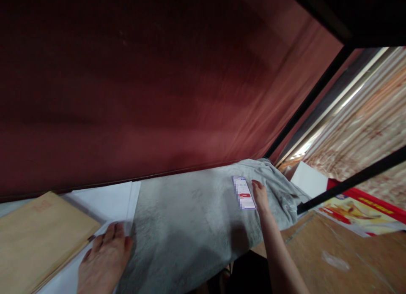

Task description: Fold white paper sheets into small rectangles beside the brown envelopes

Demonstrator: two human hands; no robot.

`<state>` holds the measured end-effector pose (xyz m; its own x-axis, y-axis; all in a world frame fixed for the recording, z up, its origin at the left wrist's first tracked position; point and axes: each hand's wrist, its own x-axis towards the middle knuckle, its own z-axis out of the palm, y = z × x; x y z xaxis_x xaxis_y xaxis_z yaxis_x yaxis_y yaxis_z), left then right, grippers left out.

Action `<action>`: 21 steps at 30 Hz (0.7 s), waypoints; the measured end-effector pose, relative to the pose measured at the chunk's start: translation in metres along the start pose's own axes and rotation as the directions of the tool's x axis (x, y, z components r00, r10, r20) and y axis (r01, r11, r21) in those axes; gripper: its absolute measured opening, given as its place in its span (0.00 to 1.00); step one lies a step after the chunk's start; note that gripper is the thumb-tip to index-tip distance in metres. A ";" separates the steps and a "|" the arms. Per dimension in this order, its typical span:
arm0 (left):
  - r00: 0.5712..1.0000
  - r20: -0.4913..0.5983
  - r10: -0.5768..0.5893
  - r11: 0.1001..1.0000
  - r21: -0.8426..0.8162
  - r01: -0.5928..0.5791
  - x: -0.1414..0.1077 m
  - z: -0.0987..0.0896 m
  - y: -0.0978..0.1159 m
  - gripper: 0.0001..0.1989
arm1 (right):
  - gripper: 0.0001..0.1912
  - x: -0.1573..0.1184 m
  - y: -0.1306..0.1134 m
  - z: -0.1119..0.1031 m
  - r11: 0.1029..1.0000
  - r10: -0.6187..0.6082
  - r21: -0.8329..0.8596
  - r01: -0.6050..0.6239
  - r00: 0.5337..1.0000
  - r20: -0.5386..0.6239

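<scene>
Two bare hands reach over a grey, fuzzy cloth (177,209) on which a slim smartphone with a lit white screen (245,193) lies face up. The phone's text is too small to read, apart from a red button shape, and blocky pixels cover its left edge. Just to the phone's right, the right hand (260,194) rests with loosely bent fingers, grasping nothing visible; whether a fingertip meets the phone's edge is hard to tell.

Well to the phone's left, the left hand (104,256) is spread palm down, unclenched, on white paper sheets (127,197); its palm is hidden. Farther left of the phone, flat tan paper envelopes (47,235) overlap the sheets and are cut off by the frame; faint red print on the top one is illegible.

Behind the phone rises a dark red, smooth panel (158,95), its upper part lost in shadow. Right of the phone, beyond black bars (311,99), a red-edged, colourfully printed sheet or box (355,218) lies partly hidden on brown tiles (304,243), near a blurred translucent scrap (335,261).
</scene>
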<state>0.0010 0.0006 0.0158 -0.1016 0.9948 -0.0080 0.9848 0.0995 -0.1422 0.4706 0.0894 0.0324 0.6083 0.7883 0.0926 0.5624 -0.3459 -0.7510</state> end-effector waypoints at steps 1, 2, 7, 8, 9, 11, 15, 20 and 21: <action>1.000 0.003 0.003 1.000 -0.004 -0.003 0.000 -0.001 0.000 0.23 | 0.19 -0.006 -0.007 0.006 0.999 -0.027 0.024 0.027 0.999 0.019; 1.000 0.005 0.003 1.000 -0.011 -0.003 0.001 -0.001 0.000 0.23 | 0.20 -0.015 -0.014 0.015 0.997 -0.059 0.049 0.057 0.997 0.042; 0.998 -0.056 -0.012 0.996 -0.094 0.007 0.004 -0.004 0.000 0.23 | 0.16 -0.089 -0.061 0.082 0.948 -0.300 0.186 0.259 0.922 0.243; 0.995 -0.099 -0.003 0.994 -0.109 -0.008 0.004 -0.005 -0.001 0.23 | 0.15 -0.107 -0.071 0.095 0.933 -0.345 0.212 0.292 0.893 0.290; 0.989 -0.149 0.002 0.993 -0.118 -0.019 0.005 -0.007 -0.002 0.23 | 0.15 -0.125 -0.079 0.107 0.915 -0.391 0.239 0.324 0.858 0.332; 0.968 -0.248 -0.022 0.992 -0.125 -0.009 0.007 -0.011 -0.007 0.23 | 0.14 -0.160 -0.092 0.126 0.868 -0.492 0.297 0.398 0.773 0.400; 0.945 -0.252 -0.211 0.976 -0.112 0.188 0.013 -0.016 -0.032 0.27 | 0.15 -0.209 -0.109 0.156 0.821 -0.571 0.335 0.463 0.654 0.497; 0.955 0.058 -0.291 0.943 -0.150 0.296 0.014 -0.006 -0.069 0.28 | 0.13 -0.247 -0.129 0.194 0.843 -0.532 0.303 0.445 0.605 0.593; 0.957 0.084 -0.278 0.944 -0.158 0.288 0.013 -0.005 -0.074 0.28 | 0.13 -0.254 -0.133 0.200 0.851 -0.517 0.292 0.436 0.604 0.606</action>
<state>-0.0721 0.0061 0.0306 -0.3826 0.9225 -0.0517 0.9231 0.3840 0.0200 0.1292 0.0376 -0.0219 -0.2629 0.9636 0.0481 0.5805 0.1978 -0.7899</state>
